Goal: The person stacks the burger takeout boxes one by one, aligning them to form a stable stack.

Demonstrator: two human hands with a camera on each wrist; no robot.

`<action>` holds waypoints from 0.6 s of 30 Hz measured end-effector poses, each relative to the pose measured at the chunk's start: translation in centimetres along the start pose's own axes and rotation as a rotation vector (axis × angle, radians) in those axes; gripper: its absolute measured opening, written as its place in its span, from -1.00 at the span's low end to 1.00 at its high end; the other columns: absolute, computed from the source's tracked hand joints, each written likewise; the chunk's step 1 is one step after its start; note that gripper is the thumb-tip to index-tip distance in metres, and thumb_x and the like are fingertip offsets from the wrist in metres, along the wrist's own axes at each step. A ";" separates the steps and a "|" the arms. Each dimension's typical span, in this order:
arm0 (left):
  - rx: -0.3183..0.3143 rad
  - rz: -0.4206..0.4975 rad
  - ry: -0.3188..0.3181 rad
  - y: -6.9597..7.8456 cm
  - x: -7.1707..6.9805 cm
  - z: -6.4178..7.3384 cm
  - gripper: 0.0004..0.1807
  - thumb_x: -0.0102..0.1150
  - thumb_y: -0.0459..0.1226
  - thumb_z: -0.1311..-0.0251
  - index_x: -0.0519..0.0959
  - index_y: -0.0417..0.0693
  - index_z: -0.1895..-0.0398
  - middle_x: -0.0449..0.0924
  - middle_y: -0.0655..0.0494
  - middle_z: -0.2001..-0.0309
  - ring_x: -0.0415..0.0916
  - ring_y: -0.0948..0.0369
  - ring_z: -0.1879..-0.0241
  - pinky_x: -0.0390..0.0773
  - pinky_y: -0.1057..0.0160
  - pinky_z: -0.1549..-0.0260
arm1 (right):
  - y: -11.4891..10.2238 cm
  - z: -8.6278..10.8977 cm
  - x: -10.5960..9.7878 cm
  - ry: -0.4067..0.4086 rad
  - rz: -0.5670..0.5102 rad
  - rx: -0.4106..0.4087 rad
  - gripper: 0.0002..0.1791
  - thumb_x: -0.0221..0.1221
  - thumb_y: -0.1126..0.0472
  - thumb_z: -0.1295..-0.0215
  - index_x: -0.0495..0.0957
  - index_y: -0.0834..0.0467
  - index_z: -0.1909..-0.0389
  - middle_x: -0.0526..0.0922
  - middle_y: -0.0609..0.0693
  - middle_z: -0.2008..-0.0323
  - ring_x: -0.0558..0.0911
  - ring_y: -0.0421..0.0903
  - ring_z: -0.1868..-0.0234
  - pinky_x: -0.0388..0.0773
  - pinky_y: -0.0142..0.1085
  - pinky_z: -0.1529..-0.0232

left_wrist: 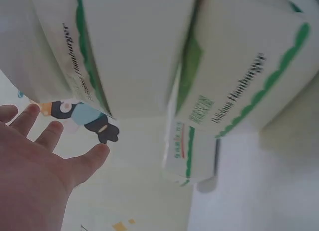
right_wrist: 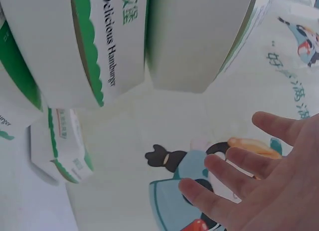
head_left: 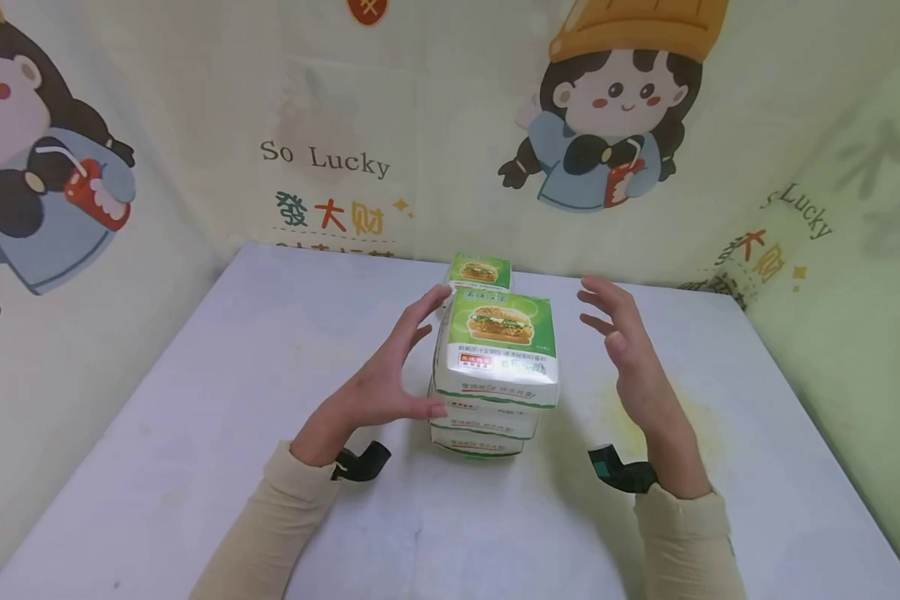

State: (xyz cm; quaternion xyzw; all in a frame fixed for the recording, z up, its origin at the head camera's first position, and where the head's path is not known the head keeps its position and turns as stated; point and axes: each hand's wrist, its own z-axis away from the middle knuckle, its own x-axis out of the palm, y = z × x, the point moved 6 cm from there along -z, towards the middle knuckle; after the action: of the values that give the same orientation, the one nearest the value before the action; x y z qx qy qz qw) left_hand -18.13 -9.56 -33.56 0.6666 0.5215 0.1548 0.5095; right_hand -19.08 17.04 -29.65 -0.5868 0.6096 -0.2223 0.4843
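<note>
- The top box [head_left: 498, 346] crowns a stack on the white table [head_left: 270, 400], between the two hands; glare washes out part of the printing on its lid.
- The lower boxes [head_left: 480, 429] sit beneath it, their lids covered, so only white front panels with green trim show; how many there are is hard to tell.
- The back box [head_left: 480, 269] stands behind the stack, its lower front mostly blocked by the top box in the head view.
- The left hand [head_left: 378, 379] has its fingers spread wide and holds nothing; the thumb overlaps the stack's front left side in the head view, and whether it touches cannot be told.
- The right hand [head_left: 637, 358] is well apart from the stack on the other side, fingers extended and holding nothing; its thumb does not show in the right wrist view.
- Both wrist views cut the stack off at the upper edge, though "Delicious Hamburger" can be read on a side panel.
- On the patterned backdrop [head_left: 435, 125], one cartoon figure [head_left: 15, 208] is cropped by the left edge, and a line of lettering [head_left: 337, 248] is half hidden behind the table's far edge.
- Both sleeves [head_left: 270, 525] run out of frame at the bottom.
</note>
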 end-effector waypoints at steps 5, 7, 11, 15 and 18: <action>0.023 -0.006 0.027 0.4 -0.1 -0.7 0.25 0.39 0.25 0.08 -0.15 0.20 -0.60 -0.18 0.18 -0.60 -0.21 0.13 -0.58 0.06 -0.22 -0.47 | 1.6 -1.0 -0.3 0.011 0.017 0.095 -0.34 -0.17 -0.26 -0.46 0.14 -0.10 -0.49 0.13 -0.09 -0.45 0.16 0.02 -0.46 0.13 0.08 -0.47; 0.036 0.007 0.043 0.6 -0.1 -0.9 0.25 0.37 0.28 0.07 -0.15 0.17 -0.60 -0.18 0.17 -0.60 -0.21 0.16 -0.58 0.06 -0.22 -0.47 | 2.2 -1.6 -0.4 0.014 -0.005 0.123 -0.34 -0.19 -0.25 -0.47 0.13 -0.07 -0.49 0.11 -0.06 -0.46 0.16 0.03 -0.47 0.08 0.21 -0.48; 0.048 0.050 0.046 0.6 0.1 -1.1 0.23 0.37 0.26 0.05 -0.13 0.16 -0.59 -0.16 0.21 -0.60 -0.20 0.20 -0.58 0.05 -0.21 -0.48 | 3.8 -3.0 -0.7 0.022 -0.064 0.173 -0.32 -0.20 -0.22 -0.47 0.11 -0.01 -0.50 0.07 -0.01 -0.50 0.14 0.08 -0.49 0.03 0.29 -0.47; 0.050 0.073 0.036 0.5 0.3 -1.4 0.21 0.38 0.23 0.05 -0.12 0.20 -0.59 -0.14 0.27 -0.59 -0.17 0.21 -0.57 0.04 -0.21 -0.48 | 5.5 -4.2 -0.7 0.002 -0.043 0.219 -0.35 -0.23 -0.14 -0.49 0.08 0.03 -0.51 0.05 -0.02 -0.51 0.12 0.08 -0.51 0.06 0.23 -0.49; 0.057 0.079 0.036 0.5 0.3 -1.5 0.21 0.38 0.24 0.05 -0.11 0.18 -0.59 -0.13 0.26 -0.59 -0.16 0.20 -0.57 0.03 -0.23 -0.47 | 6.7 -5.1 -0.4 -0.043 0.005 0.247 -0.35 -0.24 -0.12 -0.50 0.05 0.04 -0.52 0.01 -0.02 -0.53 0.10 0.08 -0.52 0.08 0.21 -0.50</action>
State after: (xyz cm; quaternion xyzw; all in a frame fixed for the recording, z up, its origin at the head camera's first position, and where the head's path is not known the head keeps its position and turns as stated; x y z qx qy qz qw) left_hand -18.80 -8.48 -32.62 0.6981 0.5080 0.1719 0.4744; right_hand -26.79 17.32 -32.94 -0.5257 0.5686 -0.2817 0.5666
